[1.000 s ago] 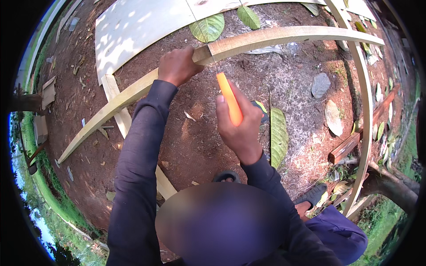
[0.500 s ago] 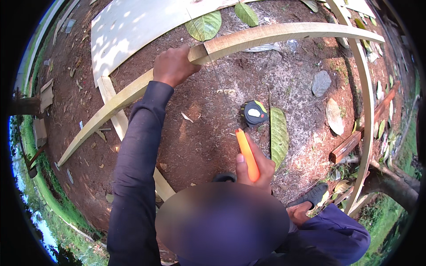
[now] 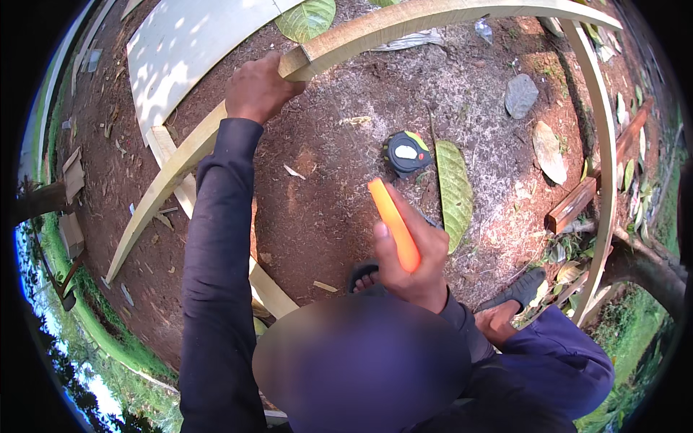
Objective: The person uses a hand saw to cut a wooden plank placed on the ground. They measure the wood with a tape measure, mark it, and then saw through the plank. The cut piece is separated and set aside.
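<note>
With my left hand [image 3: 258, 88], I grip a long pale wooden beam [image 3: 404, 25], fingers wrapped over it just left of a dark crosswise line. My right hand [image 3: 422, 263] is closed around the orange handle of a handsaw [image 3: 395, 225], thumb along its side. The saw points up toward that line on the beam; its thin blade, edge-on, can hardly be made out. Beyond the saw handle, a black and yellow-green tape measure [image 3: 406, 153] lies on the soil.
Another beam [image 3: 600, 137] runs down the right side, and a wooden piece [image 3: 273, 290] crosses under the left part. A pale board [image 3: 191, 54] lies at the upper left. Near my right foot [image 3: 509, 303] are a reddish wooden block [image 3: 574, 209] and a branch. Large leaves [image 3: 453, 195] are scattered about.
The whole view has shifted, so beam and tape measure sit higher in the picture. My left hand keeps its place on the beam. The blade's thin line, visible before, has faded from sight.
</note>
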Motion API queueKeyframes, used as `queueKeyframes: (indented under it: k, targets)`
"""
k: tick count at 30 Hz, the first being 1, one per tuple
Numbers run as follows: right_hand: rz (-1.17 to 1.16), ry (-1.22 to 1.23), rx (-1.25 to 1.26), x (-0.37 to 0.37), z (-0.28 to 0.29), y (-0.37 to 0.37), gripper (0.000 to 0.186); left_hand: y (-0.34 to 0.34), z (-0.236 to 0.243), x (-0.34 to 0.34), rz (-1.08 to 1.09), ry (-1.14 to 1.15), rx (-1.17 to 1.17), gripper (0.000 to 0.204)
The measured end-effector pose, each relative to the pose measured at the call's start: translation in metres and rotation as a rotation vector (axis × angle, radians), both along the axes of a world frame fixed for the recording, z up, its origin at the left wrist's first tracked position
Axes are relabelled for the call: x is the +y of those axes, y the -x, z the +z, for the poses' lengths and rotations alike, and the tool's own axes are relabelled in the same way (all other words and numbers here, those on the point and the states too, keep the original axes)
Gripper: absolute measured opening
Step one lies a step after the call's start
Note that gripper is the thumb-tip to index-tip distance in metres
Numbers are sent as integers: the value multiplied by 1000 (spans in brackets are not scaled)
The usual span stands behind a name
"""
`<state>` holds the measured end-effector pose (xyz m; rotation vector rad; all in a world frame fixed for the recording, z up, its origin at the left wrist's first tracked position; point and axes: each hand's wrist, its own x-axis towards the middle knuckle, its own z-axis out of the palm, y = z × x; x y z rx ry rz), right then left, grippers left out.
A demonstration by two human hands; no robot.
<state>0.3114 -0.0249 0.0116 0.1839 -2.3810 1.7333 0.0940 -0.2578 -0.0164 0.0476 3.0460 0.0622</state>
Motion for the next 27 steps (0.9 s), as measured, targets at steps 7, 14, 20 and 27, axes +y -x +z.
queueKeyframes:
  k: [7,14,20,27]
  targets:
    - [-50,37,48,-51,-4,94,42,5,-11,-7,-33,-77,39,50]
    - [-82,82,108,-42,-7,75,42,8,-8,-6,-48,-50,136,49]
    - [-51,60,87,-33,-11,66,46,5,-7,-3,-20,12,28,54]
    - [-21,38,-11,-35,-1,83,42,3,-1,5,9,-13,45,54]
